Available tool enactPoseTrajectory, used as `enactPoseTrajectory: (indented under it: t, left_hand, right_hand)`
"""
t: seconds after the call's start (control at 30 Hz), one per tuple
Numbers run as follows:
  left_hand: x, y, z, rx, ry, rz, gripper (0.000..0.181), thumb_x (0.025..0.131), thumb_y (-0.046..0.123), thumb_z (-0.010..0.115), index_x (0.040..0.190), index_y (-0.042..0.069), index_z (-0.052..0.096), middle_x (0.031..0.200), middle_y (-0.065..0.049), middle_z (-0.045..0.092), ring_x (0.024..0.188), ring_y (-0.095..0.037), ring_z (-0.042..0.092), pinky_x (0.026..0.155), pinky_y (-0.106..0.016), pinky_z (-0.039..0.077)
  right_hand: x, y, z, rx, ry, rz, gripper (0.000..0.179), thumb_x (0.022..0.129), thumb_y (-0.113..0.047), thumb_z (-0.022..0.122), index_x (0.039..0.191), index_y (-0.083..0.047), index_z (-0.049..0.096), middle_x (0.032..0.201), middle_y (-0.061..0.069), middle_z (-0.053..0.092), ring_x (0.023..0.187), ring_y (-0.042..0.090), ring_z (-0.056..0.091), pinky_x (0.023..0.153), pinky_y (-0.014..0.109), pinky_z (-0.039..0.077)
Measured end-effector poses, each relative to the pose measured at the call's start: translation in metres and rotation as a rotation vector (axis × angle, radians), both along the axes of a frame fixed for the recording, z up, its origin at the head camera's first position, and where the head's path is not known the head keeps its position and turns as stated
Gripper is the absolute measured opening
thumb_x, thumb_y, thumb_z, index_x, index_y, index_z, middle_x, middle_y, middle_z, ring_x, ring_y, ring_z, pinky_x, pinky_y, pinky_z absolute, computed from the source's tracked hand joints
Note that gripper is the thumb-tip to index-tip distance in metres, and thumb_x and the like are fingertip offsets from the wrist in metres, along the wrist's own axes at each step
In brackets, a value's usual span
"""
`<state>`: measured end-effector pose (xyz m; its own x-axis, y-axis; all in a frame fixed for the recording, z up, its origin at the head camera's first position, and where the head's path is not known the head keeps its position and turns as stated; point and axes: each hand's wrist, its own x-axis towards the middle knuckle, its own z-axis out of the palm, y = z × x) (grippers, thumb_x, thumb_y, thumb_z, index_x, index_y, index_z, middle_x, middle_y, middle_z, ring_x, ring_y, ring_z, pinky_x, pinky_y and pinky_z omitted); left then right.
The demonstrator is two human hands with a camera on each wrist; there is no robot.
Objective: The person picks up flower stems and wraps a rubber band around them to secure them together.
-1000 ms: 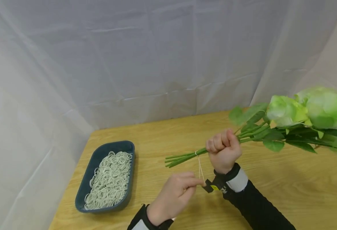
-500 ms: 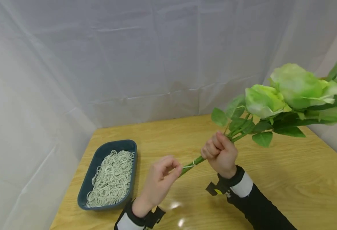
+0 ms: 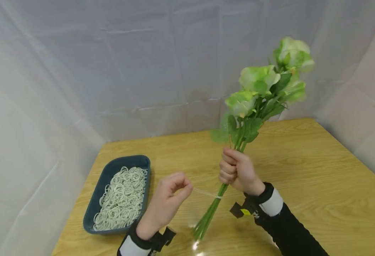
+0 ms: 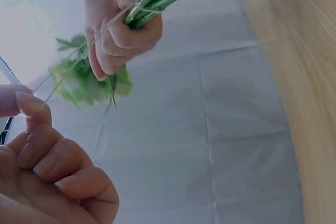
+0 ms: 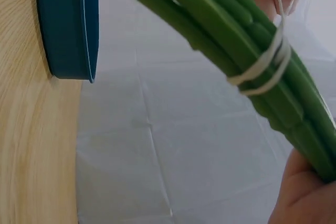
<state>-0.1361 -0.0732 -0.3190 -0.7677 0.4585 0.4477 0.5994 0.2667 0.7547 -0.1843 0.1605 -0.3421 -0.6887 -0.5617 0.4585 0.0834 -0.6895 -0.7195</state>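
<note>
Fingers (image 3: 227, 172) of the right hand (image 3: 240, 172) clench around one bunch of green stems (image 3: 208, 217), too overlapped to count; four pale-green blooms (image 3: 259, 78) show above them. The left hand's (image 3: 166, 202) fingers pinch one pale band (image 3: 218, 197), stretched to the stems just below the right fingers. Left of the left fingers, one blue tray (image 3: 112, 169) on the surface (image 3: 302, 177) holds many rings (image 3: 123, 199).

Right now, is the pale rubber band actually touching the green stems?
Touching. The right wrist view shows it plainly: the rubber band loops around the bundled green stems, its strands lying against them.
</note>
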Motion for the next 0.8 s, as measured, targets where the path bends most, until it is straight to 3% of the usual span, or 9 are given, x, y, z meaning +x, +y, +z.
enactPoseTrajectory:
  t: [0.3,0.53,0.8]
  left_hand:
    - [-0.007,-0.006,-0.003,0.006,-0.106,-0.045,0.019,0.095,0.0,0.057,0.076,0.004,0.059,0.068,-0.004,0.048,0.065,-0.001,0.044,0.06,-0.021,0.042]
    - [-0.015,-0.009,-0.008,0.074,-0.208,-0.128,0.022,0.096,0.0,0.052,0.074,0.0,0.051,0.066,-0.007,0.039,0.065,-0.006,0.04,0.064,-0.021,0.039]
    - [-0.017,-0.013,-0.011,0.103,-0.213,-0.171,0.021,0.096,0.0,0.051,0.076,-0.002,0.053,0.067,-0.01,0.038,0.066,-0.01,0.042,0.066,-0.023,0.039]
  right_hand:
    - [-0.001,0.004,-0.005,-0.057,-0.274,0.2,0.048,0.111,-0.024,0.004,0.064,-0.017,0.014,0.054,-0.004,0.009,0.043,0.011,0.004,0.045,0.027,0.003]
    - [0.0,0.006,-0.006,-0.132,-0.417,0.355,0.048,0.112,-0.028,0.02,0.066,-0.018,0.014,0.056,-0.006,0.01,0.044,0.009,0.005,0.047,0.024,0.004]
    - [-0.001,0.011,-0.002,-0.292,-0.531,0.39,0.05,0.11,-0.027,0.032,0.065,-0.02,0.012,0.056,-0.007,0.01,0.045,0.007,0.005,0.049,0.021,0.005]
